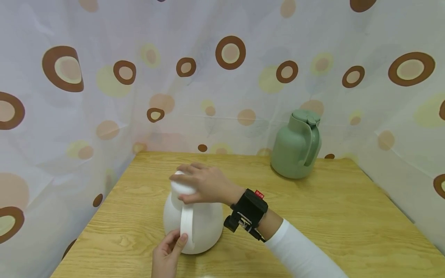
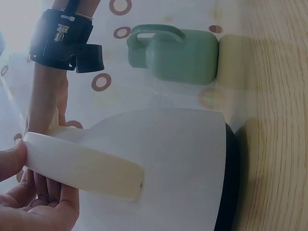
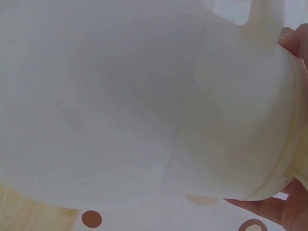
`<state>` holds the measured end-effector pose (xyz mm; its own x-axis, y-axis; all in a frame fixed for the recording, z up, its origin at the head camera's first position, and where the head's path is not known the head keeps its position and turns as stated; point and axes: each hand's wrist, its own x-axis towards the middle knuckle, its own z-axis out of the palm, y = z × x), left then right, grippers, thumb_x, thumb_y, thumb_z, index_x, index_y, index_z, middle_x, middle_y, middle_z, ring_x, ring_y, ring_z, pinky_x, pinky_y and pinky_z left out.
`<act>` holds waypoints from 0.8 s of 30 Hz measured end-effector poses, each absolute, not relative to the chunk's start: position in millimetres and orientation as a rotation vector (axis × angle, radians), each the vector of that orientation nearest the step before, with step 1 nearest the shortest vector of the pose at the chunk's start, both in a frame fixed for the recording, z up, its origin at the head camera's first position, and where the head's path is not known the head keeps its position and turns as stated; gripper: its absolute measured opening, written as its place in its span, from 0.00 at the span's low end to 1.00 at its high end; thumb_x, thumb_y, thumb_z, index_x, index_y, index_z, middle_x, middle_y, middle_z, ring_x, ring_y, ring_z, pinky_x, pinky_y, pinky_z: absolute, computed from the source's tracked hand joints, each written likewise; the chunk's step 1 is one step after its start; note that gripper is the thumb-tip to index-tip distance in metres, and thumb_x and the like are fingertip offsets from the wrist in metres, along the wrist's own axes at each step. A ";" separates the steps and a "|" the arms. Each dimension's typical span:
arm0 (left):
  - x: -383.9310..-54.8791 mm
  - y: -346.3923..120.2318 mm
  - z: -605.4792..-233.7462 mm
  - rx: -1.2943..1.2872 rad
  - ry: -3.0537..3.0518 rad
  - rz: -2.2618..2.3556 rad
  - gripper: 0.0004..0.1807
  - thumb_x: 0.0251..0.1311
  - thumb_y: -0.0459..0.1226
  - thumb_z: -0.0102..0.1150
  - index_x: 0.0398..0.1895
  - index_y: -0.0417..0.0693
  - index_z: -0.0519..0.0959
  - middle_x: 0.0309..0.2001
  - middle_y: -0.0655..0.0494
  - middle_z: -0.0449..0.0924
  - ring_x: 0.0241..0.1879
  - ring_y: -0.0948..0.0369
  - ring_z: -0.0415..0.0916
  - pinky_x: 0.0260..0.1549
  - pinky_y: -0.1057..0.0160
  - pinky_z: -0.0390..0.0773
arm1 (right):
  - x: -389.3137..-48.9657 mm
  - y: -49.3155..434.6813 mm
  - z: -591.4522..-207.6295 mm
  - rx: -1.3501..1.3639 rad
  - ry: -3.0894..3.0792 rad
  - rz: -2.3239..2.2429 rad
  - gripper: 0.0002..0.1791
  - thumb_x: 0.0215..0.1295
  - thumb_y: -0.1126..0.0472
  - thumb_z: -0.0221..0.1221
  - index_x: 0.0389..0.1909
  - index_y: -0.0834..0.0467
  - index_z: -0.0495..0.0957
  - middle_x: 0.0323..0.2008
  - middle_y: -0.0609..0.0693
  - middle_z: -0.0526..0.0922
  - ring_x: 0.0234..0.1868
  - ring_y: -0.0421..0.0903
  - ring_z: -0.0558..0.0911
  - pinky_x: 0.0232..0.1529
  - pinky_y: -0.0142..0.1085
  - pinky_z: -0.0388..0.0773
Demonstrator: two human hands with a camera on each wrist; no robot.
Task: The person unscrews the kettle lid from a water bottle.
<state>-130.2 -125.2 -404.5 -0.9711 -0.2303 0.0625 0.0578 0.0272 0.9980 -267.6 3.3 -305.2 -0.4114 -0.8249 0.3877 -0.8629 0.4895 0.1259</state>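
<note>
A white thermos jug [image 1: 208,226] with a rounded body stands upright on the wooden table, left of centre in the head view. My left hand [image 1: 167,253] pinches its handle [image 1: 187,223] between thumb and fingers, low down on the near side. From above, my right hand [image 1: 210,185] grips the jug's white lid [image 1: 182,188] with fingers and thumb spread round it. In the left wrist view the jug's dark base [image 2: 232,178] also shows. The jug's body fills most of the right wrist view, with the right fingertips [image 3: 262,208] at the lid's edge.
A green thermos jug [image 1: 291,152] with its own handle and lid stands at the back right of the table [image 1: 313,220]. Behind and on both sides hangs a pale curtain [image 1: 222,92] with brown and yellow circles. My right wrist wears a black strapped camera [image 1: 251,208].
</note>
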 end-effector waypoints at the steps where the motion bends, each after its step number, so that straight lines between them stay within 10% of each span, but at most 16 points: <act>1: -130.1 -125.1 -404.4 0.181 -2.093 -2.052 0.16 0.63 0.33 0.54 0.45 0.24 0.74 0.38 0.45 0.78 0.35 0.69 0.73 0.37 0.72 0.72 | -268.2 3.9 -305.0 1.417 -2.333 0.128 0.28 0.58 0.39 0.55 0.59 0.43 0.71 0.59 0.48 0.70 0.55 0.47 0.71 0.27 0.33 0.75; 24: -129.1 -124.9 -405.5 0.127 -2.029 -2.051 0.15 0.61 0.31 0.55 0.43 0.22 0.73 0.32 0.54 0.76 0.32 0.68 0.73 0.34 0.73 0.72 | -236.6 -31.7 -314.4 0.882 -2.380 -0.107 0.19 0.63 0.43 0.48 0.53 0.42 0.74 0.50 0.48 0.74 0.47 0.54 0.74 0.42 0.47 0.73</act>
<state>-129.1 -124.9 -405.5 -0.9642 -0.2391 0.1148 0.1175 0.0033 0.9931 -236.6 -31.7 -314.4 -0.6044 -0.6174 0.5035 -0.5699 0.7767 0.2682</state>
